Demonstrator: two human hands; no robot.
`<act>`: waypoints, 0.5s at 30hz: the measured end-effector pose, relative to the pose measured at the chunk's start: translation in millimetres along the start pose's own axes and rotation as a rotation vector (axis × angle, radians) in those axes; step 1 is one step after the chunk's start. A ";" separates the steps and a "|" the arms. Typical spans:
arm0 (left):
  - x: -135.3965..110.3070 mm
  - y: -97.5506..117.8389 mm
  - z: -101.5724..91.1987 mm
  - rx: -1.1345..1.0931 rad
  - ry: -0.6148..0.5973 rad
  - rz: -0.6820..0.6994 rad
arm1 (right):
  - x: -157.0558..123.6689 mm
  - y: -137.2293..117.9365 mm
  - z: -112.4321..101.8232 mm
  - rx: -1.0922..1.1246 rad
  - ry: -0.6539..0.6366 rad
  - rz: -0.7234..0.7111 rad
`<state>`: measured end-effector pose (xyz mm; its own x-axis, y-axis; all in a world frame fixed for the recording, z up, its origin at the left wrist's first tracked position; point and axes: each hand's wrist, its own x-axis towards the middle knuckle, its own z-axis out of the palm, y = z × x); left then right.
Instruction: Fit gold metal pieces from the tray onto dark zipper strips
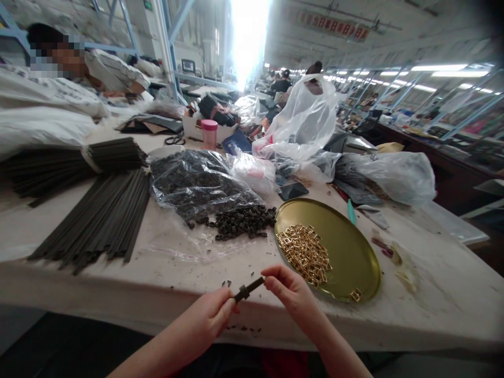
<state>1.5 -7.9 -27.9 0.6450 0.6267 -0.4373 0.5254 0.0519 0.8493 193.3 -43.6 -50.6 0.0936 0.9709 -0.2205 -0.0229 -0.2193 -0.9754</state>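
My left hand (pixel 208 317) and my right hand (pixel 289 289) together pinch a short dark strip (pixel 249 289) over the near table edge. A small dark loop sits on the strip near my left fingertips. Just beyond lies a pile of small dark loops (pixel 241 220) spilling from a clear plastic bag (pixel 199 181). To the right stands a round gold tray (pixel 350 257) holding a heap of small gold buckles (pixel 305 252), close to my right hand.
Long dark strips (pixel 98 218) lie loose on the left, with a tied bundle (pixel 71 163) behind. Plastic bags (pixel 303 123), a pink cup (pixel 209 133), scissors (pixel 175 139) and a phone (pixel 293 190) crowd the back. A person sits at far left (pixel 79 60).
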 end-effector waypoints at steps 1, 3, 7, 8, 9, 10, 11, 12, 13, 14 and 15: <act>2.1 -0.9 0.1 0.001 0.016 0.015 | 2.6 -2.6 -1.1 -0.002 -0.007 0.008; 6.6 -2.8 1.3 0.032 0.051 0.054 | 5.4 -3.3 3.3 0.026 -0.050 0.043; 13.2 -5.0 4.3 0.114 0.097 0.080 | 3.0 9.2 23.4 0.145 -0.067 0.116; 14.1 -5.2 4.3 0.121 0.101 0.077 | 2.0 12.8 27.0 0.175 -0.070 0.133; 14.7 -5.1 3.8 0.122 0.104 0.076 | 1.5 15.9 29.3 0.201 -0.071 0.148; 15.1 -4.9 2.7 0.120 0.105 0.075 | 1.5 18.4 30.3 0.217 -0.069 0.162; 15.3 -4.5 1.3 0.112 0.097 0.068 | 2.1 20.1 30.4 0.220 -0.058 0.174; 15.3 -4.2 -0.5 0.091 0.077 0.056 | 3.3 21.3 29.9 0.209 -0.037 0.181; 15.4 -3.8 -2.2 0.062 0.050 0.044 | 4.6 22.2 29.4 0.187 -0.018 0.183; 15.5 -3.7 -3.7 0.027 0.026 0.035 | 6.0 22.8 29.2 0.158 -0.005 0.175; 15.9 -3.8 -4.8 -0.011 0.010 0.030 | 7.0 23.4 29.5 0.130 -0.005 0.162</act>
<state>7.1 5.6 -36.7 0.6550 0.6356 -0.4087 0.4995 0.0417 0.8653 164.1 -39.1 -75.0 0.0729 0.9246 -0.3739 -0.1659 -0.3584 -0.9187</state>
